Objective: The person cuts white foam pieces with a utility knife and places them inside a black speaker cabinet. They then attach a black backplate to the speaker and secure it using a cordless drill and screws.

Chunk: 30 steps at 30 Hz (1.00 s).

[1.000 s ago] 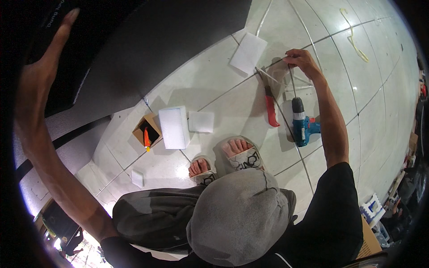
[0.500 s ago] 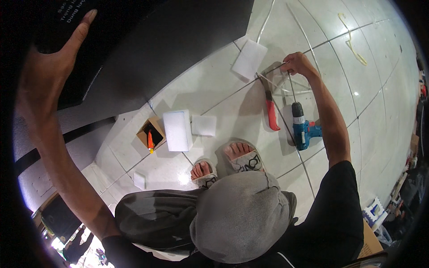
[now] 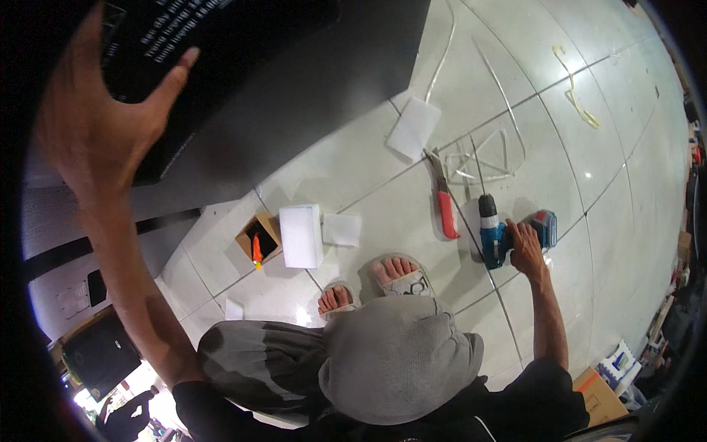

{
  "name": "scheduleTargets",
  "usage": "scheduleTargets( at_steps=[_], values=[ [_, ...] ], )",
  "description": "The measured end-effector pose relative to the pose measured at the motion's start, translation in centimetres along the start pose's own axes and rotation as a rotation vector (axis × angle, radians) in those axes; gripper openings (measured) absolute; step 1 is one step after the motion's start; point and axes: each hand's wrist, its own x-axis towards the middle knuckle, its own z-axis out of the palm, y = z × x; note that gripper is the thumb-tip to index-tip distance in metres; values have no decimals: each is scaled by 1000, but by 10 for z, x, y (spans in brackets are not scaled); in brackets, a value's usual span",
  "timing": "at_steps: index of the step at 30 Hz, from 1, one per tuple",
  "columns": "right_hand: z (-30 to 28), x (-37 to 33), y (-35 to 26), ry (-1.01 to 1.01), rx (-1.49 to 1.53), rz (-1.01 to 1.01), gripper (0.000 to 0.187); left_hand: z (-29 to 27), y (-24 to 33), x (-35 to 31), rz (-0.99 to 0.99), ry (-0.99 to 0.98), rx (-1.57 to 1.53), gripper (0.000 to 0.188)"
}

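Observation:
My left hand (image 3: 110,140) lies spread against a large black panel-like object (image 3: 309,96) with white print, thumb apart from the fingers; the far fingers run out at the dark rim of the view. My right hand (image 3: 529,254) is closed round the grip of a blue cordless drill (image 3: 492,254) on the floor. A long thin bit (image 3: 479,166) sticks out of its chuck, pointing away from me. To its left lies a red-handled tool (image 3: 446,214) with a dark head, possibly pliers. Beyond the bit lies a loop of pale cord (image 3: 482,173).
A white foam block (image 3: 299,236) stands beside a small cardboard box (image 3: 247,254) holding an orange tube (image 3: 256,250). Flat foam pieces (image 3: 414,127) lie nearby. A yellowish hanger-like wire (image 3: 573,88) is far right. Clutter and a carton (image 3: 600,398) line the right edge.
My right hand has come back from near the bit's tip and taken hold of the drill's grip. My left hand stays on the black object, its thumb now over the printed side.

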Motion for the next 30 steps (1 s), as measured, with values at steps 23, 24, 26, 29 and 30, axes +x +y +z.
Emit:
scheduleTargets(
  at_steps=[23, 24, 26, 29, 30],
  values=[
    [-156, 33, -216, 372, 646, 127, 52, -29, 48, 15, -236, 202, -444, 120],
    [-159, 36, -219, 358, 692, 117, 59, -29, 48, 15, -235, 195, -443, 120],
    [-162, 42, -217, 332, 680, 205, 65, -30, 48, 15, -236, 188, -444, 120],
    [-152, 58, -210, 432, 440, 275, 73, -31, 49, 15, -239, 188, -452, 120],
    [-148, 60, -208, 455, 444, 284, 72, -31, 49, 15, -239, 190, -455, 119]
  ],
)
